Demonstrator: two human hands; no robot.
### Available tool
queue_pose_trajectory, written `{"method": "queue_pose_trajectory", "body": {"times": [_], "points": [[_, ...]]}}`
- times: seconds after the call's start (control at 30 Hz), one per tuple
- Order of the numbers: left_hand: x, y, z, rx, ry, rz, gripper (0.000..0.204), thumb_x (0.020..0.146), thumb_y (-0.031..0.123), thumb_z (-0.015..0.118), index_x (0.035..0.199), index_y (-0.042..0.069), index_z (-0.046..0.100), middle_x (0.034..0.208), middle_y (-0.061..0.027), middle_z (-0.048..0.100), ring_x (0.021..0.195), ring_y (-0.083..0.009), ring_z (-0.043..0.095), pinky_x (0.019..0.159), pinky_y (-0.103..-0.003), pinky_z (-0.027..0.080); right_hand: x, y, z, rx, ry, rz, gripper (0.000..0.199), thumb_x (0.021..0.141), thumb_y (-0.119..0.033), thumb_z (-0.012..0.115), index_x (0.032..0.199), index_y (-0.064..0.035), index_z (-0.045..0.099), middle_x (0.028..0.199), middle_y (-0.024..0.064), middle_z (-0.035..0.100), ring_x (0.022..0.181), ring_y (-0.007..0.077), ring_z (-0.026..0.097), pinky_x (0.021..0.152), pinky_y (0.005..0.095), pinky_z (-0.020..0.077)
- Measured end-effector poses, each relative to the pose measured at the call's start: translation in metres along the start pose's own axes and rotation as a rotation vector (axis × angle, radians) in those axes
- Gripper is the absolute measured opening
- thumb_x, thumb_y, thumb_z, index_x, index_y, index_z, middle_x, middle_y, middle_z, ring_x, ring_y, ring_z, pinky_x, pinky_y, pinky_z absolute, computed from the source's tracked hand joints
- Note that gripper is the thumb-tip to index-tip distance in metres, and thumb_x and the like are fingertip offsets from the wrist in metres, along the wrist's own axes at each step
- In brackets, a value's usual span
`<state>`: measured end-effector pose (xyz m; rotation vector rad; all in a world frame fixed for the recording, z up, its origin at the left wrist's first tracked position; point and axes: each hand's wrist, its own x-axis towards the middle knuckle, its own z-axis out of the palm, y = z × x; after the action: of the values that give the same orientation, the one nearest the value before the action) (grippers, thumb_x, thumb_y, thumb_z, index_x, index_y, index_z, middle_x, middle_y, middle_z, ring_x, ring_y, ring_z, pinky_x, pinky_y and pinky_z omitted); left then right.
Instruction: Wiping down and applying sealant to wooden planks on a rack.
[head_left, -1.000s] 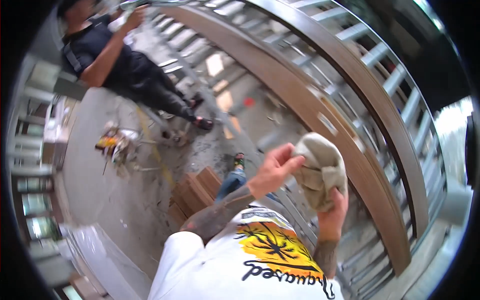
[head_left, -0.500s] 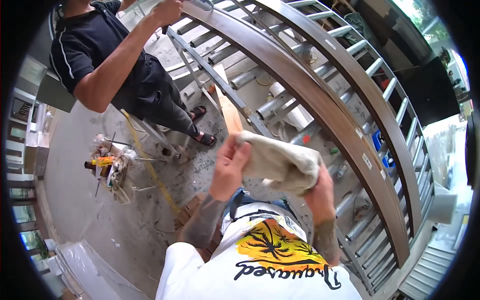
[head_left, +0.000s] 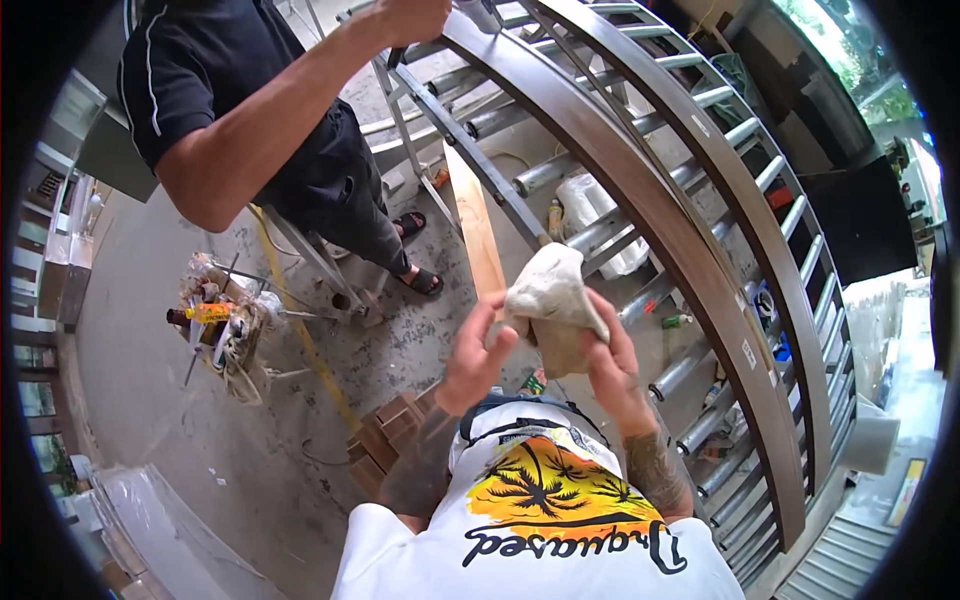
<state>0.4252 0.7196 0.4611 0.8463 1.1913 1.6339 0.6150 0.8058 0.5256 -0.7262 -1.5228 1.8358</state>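
Observation:
A folded off-white cloth (head_left: 553, 290) is held up in front of my waist, bunched toward its top, with a darker beige part hanging below. My right hand (head_left: 615, 372) grips its right edge between thumb and fingers. At the cloth's left edge is my left hand (head_left: 473, 362), its fingertips against the fabric and its thumb standing a little apart. Part of the left fingers is hidden by the cloth. A long, curved dark brown beam (head_left: 640, 185) lies to the right of my hands, on a metal roller rack.
A second curved brown beam (head_left: 745, 190) lies beyond the first. The rack's metal rail (head_left: 500, 180) runs ahead of my hands. A pale wooden board (head_left: 480, 230) leans near it. Far left, a co-worker's arm (head_left: 290, 130) reaches to the beam's end. A cluttered stand (head_left: 225, 330) is at left.
The cloth, stretched wide between my hands before, is now folded into a smaller bundle. My hands have come closer together. The surroundings have shifted slightly right in view.

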Motion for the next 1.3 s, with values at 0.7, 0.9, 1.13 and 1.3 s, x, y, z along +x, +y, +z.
{"method": "queue_pose_trajectory", "body": {"times": [0.7,0.9,1.13,1.3], "points": [[-0.051,0.058,0.035,0.073,-0.009,-0.281,0.033,0.102,0.017,0.062,0.129,-0.003,0.063,0.120,-0.0022,0.068,0.110,-0.0095,0.058,0.095,-0.026,0.045,-0.029,-0.007,-0.030,0.562,0.042,0.034,0.063,0.097,-0.011,0.059,0.153,-0.0012,0.033,0.148,0.0141,0.048,0.135,0.0215,0.047,0.114,0.0354,0.0352],[-0.049,0.047,0.035,-0.017,-0.236,-0.325,0.039,0.103,0.010,0.056,0.141,-0.001,0.053,0.133,-0.0045,0.062,0.118,-0.0131,0.058,0.105,-0.029,0.043,-0.034,-0.024,-0.017,-0.008,-0.133,-0.325,0.060,0.092,-0.003,0.063,0.148,-0.0046,0.045,0.142,0.0172,0.054,0.124,0.0269,0.059,0.104,0.0362,0.0478],[-0.035,0.013,0.069,-0.209,-0.270,-0.406,0.046,0.101,0.012,0.060,0.144,0.000,0.047,0.137,-0.0067,0.058,0.122,-0.0145,0.056,0.106,-0.030,0.044,-0.049,-0.034,0.032,-0.658,-0.500,-0.694,0.048,0.081,-0.015,0.075,0.127,-0.0093,0.063,0.126,0.0161,0.059,0.111,0.0330,0.062,0.093,0.0432,0.0511],[-0.051,0.001,0.063,-0.359,-0.252,-0.435,0.051,0.100,0.013,0.062,0.146,0.001,0.044,0.140,-0.0082,0.054,0.125,-0.0155,0.054,0.106,-0.030,0.044,-0.053,-0.036,0.024,-0.573,-0.556,-0.588,0.047,0.082,-0.013,0.074,0.127,-0.0071,0.062,0.128,0.0154,0.058,0.115,0.0346,0.059,0.097,0.0442,0.0489]]}}
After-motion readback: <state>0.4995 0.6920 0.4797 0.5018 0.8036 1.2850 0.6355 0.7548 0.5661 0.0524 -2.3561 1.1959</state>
